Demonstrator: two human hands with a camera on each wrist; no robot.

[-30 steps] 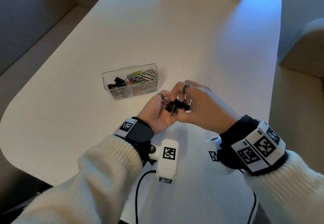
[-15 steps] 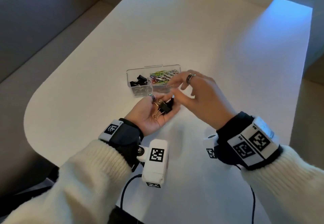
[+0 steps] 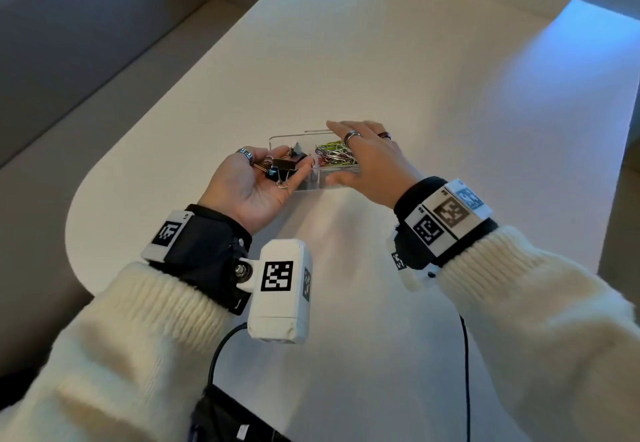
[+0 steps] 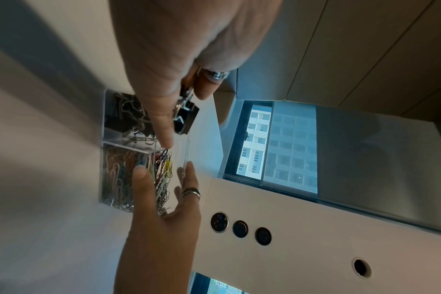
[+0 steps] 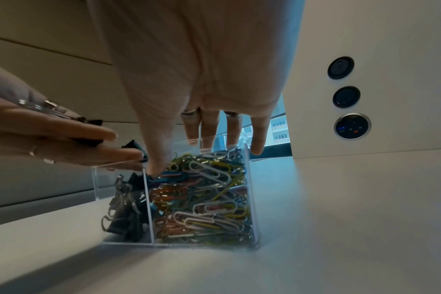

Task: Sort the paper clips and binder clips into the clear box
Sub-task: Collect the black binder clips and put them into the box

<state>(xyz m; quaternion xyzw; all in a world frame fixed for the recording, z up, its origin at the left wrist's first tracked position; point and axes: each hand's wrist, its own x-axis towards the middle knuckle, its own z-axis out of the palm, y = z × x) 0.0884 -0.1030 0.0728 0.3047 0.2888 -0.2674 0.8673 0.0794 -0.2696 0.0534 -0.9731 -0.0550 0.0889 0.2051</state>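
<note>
The clear box stands on the white table. Its right compartment is full of coloured paper clips, and black binder clips lie in the left one. My left hand is palm up at the box's left end and holds a few black binder clips in its curled fingers. My right hand hovers over the paper clip side, fingers straight and spread. Its thumb tip touches the paper clips beside the divider. The far rim is partly hidden by the fingers.
The table's rounded edge is close on the left, with a grey sofa beyond it. A raised white panel with round sockets stands behind the box. Cables trail from my wrists.
My right hand has let go of the binder clips and moved over the box's paper clip side. My left hand has carried the clips up to the box's left end.
</note>
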